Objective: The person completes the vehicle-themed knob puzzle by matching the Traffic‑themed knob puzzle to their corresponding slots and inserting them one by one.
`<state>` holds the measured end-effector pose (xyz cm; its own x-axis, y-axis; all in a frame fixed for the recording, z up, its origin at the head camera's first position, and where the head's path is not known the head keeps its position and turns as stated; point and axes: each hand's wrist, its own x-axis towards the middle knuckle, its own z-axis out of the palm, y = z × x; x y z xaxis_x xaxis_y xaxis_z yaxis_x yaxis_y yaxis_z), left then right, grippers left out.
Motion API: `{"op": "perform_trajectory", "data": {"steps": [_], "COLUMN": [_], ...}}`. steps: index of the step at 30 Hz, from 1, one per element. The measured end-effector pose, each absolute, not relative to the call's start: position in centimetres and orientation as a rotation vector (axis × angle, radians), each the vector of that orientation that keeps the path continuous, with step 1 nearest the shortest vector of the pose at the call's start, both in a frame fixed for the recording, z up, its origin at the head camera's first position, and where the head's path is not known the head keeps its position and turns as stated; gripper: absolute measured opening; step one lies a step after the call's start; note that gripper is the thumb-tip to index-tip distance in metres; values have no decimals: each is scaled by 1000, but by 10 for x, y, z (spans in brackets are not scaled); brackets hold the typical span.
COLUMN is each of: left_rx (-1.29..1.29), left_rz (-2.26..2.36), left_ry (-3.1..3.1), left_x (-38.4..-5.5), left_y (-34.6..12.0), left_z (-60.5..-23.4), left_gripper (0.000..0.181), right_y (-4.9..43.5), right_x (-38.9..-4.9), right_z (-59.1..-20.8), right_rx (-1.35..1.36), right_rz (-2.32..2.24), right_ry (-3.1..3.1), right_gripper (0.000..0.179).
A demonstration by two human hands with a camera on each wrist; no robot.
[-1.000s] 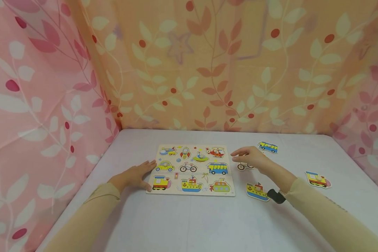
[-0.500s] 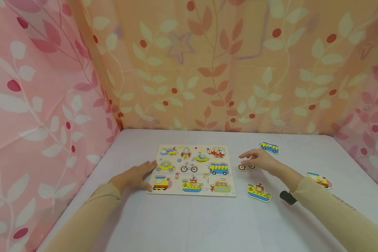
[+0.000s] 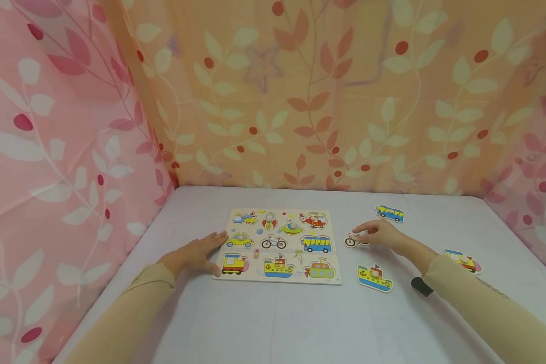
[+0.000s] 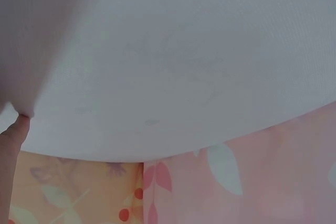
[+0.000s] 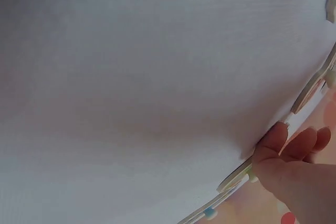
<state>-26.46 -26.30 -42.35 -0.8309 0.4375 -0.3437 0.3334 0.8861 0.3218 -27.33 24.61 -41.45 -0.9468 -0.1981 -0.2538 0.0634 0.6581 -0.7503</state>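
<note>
My left hand [image 3: 195,254] lies at the left edge of a wooden peg puzzle board [image 3: 291,279], fingers spread and touching its rim. Only one finger of it shows in the left wrist view. My right hand [image 3: 384,236] has thumb and fingers closed together over a bicycle puzzle piece [image 3: 349,241], right of the board; the fingers cover the piece's right part, and it lies on the table. In the right wrist view the right hand [image 5: 294,166] has bent fingers beside thin pieces seen edge-on. The board bears a printed bicycle [image 3: 273,242] and bus [image 3: 316,243].
Loose on the right lie a bus piece [image 3: 390,213], a boat piece [image 3: 375,278] and a train piece [image 3: 462,261], the last partly behind the sleeve. A black object [image 3: 421,286] sits under the right wrist. Patterned curtains [image 3: 273,101] stand behind the white table [image 3: 273,323].
My right hand has moved rightward from the board's edge onto the bicycle piece, its fingertips drawing together. The left hand has stayed put.
</note>
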Motion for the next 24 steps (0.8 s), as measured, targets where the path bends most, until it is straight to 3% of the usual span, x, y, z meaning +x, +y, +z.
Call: {"op": "perform_trajectory", "data": {"steps": [24], "left_rx": [582], "left_rz": [347], "left_ry": [2639], "left_x": [-266], "left_y": [-263], "left_z": [-425], "left_gripper": [109], "right_y": [243], "right_x": [-287], "right_z": [-427], "right_rx": [-93], "right_rz": [-1096], "right_ry": [2619], "right_gripper": [27]}}
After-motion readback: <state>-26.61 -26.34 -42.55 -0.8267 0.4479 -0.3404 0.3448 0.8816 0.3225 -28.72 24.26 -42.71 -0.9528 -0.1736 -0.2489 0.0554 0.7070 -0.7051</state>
